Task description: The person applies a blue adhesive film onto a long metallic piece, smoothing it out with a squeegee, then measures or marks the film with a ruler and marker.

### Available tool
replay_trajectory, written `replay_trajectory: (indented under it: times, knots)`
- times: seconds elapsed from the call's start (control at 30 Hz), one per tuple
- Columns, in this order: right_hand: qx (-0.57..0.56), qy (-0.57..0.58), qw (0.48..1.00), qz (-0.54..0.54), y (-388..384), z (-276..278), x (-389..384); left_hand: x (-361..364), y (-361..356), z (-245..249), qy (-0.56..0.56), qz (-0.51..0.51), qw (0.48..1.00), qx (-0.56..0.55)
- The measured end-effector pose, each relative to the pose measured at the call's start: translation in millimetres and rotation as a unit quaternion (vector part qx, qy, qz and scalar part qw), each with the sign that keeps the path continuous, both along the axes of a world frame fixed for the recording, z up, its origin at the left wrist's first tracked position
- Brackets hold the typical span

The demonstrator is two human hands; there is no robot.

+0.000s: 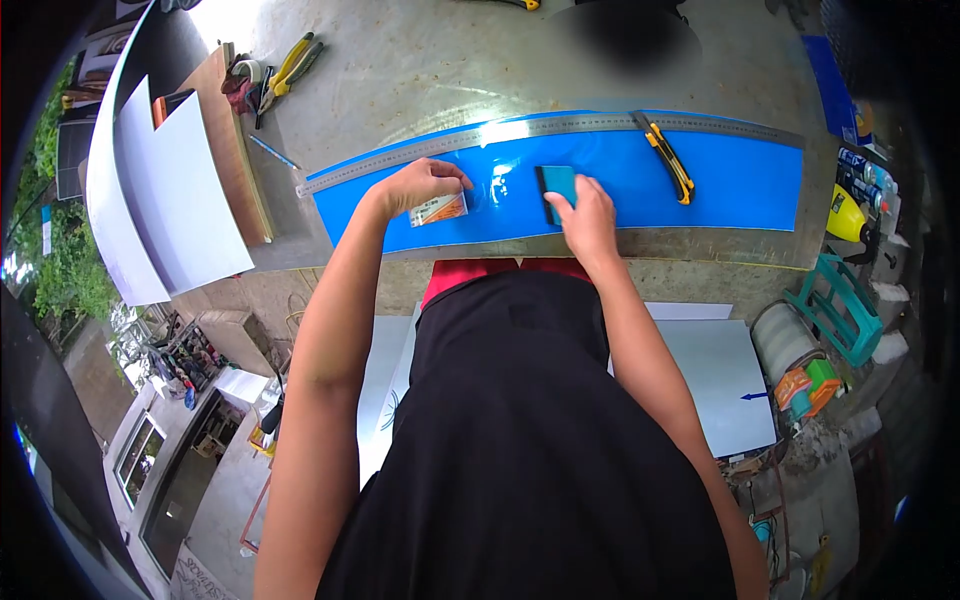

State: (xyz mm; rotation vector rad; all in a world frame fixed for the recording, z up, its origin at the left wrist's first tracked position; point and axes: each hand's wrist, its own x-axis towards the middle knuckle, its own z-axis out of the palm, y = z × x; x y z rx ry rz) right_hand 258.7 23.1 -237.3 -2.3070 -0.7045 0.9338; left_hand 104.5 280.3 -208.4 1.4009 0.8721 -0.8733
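Observation:
A long blue sheet (720,185) lies along the near edge of the table, with a steel ruler (560,124) across its far side. In my right hand (590,222) is a teal squeegee (562,186) with a black edge, held down against the blue sheet. My left hand (420,188) has its fingers pinched together at the upper edge of a small printed sticker (440,209), which is over the left part of the sheet. A yellow and black utility knife (668,160) rests on the right part of the sheet, its tip end over the ruler.
Yellow-handled pliers (292,66), a pencil (274,152) and white panels (180,190) are on the table's left side. At the right stand a yellow bottle (846,215) and a teal stool (838,310). A blurred dark shape (630,40) is at the far side.

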Motion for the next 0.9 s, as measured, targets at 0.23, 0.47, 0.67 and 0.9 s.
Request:
replay_trajectory:
  times: [0.23,0.47,0.67,0.9]
  knots:
    - [-0.079,0.003,0.996,0.049,56,0,-29,1,6,3,-0.002,-0.012,1.0,-0.007]
    - [-0.095,-0.028,0.994,0.046,59,-4,-37,-39,30,23,-0.024,0.064,0.998,-0.002]
    - [-0.155,-0.012,0.985,0.074,72,6,-42,-68,21,57,-0.072,0.193,0.978,-0.031]
    - [-0.061,-0.057,0.981,0.176,39,19,-35,-66,5,98,-0.155,0.182,0.971,0.003]
